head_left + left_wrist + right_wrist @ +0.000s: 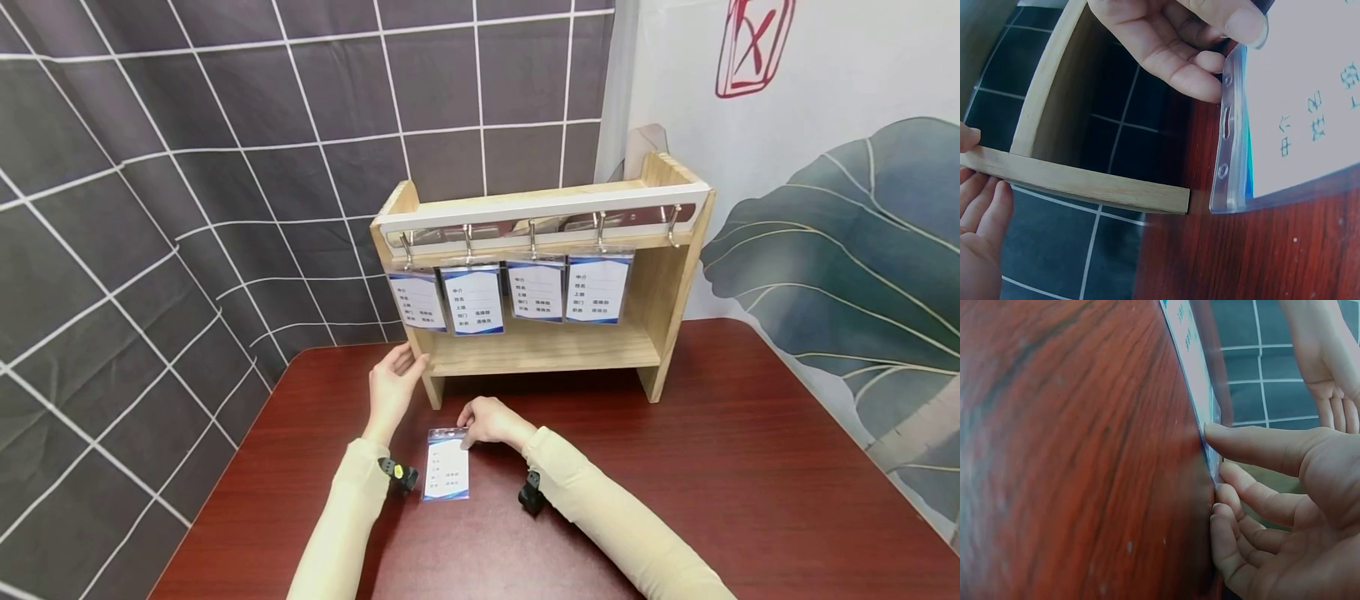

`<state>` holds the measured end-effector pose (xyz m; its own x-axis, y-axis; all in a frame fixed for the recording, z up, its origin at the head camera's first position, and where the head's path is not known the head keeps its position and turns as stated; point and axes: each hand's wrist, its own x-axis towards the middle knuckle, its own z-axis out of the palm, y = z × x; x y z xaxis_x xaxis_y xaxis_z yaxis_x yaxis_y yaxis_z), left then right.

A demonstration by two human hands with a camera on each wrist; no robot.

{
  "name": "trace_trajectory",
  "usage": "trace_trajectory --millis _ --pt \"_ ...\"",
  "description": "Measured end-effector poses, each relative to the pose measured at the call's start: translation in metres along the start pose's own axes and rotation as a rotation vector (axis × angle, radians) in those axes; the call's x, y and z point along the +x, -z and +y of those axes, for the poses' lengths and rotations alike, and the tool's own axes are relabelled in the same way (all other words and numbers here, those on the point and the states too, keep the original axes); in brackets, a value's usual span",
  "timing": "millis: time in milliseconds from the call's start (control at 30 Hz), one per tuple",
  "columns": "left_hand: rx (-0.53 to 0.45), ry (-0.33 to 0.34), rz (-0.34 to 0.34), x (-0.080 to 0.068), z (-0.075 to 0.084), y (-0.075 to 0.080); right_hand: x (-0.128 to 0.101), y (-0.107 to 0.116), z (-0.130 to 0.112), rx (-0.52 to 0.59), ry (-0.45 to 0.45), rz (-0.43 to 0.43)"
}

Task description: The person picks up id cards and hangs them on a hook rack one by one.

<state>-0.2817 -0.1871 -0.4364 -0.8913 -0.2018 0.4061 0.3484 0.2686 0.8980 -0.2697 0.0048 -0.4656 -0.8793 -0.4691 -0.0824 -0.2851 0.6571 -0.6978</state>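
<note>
My left hand (392, 392) grips the lower left side of a wooden shelf (540, 346). In the left wrist view its thumb and fingers lie on opposite sides of the wooden side panel (1097, 178). With my right hand (495, 422) I pinch the upper right corner of a badge (447, 468), a printed white card in a clear sleeve with blue bands. In the right wrist view the thumb (1254, 447) lies on the sleeve's face and the fingers are behind its edge. The badge is just in front of the shelf, over the table.
A metal rail (547, 202) with several hooks (533, 238) runs across the shelf's front. Several similar badges (474, 302) hang there, and the rightmost hook (672, 227) holds none. The reddish table (750, 467) meets a dark grid-patterned cloth (225, 167) behind and left.
</note>
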Motion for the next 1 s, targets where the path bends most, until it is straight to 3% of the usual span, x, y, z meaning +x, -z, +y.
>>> trace_trajectory --millis 533,1000 --pt "-0.016 0.0 0.007 0.003 0.003 0.0 -0.012 0.023 0.016 -0.006 -0.028 -0.019" --pt "0.005 0.019 -0.004 0.0 0.002 0.001 -0.015 0.023 0.02 -0.015 -0.01 -0.023"
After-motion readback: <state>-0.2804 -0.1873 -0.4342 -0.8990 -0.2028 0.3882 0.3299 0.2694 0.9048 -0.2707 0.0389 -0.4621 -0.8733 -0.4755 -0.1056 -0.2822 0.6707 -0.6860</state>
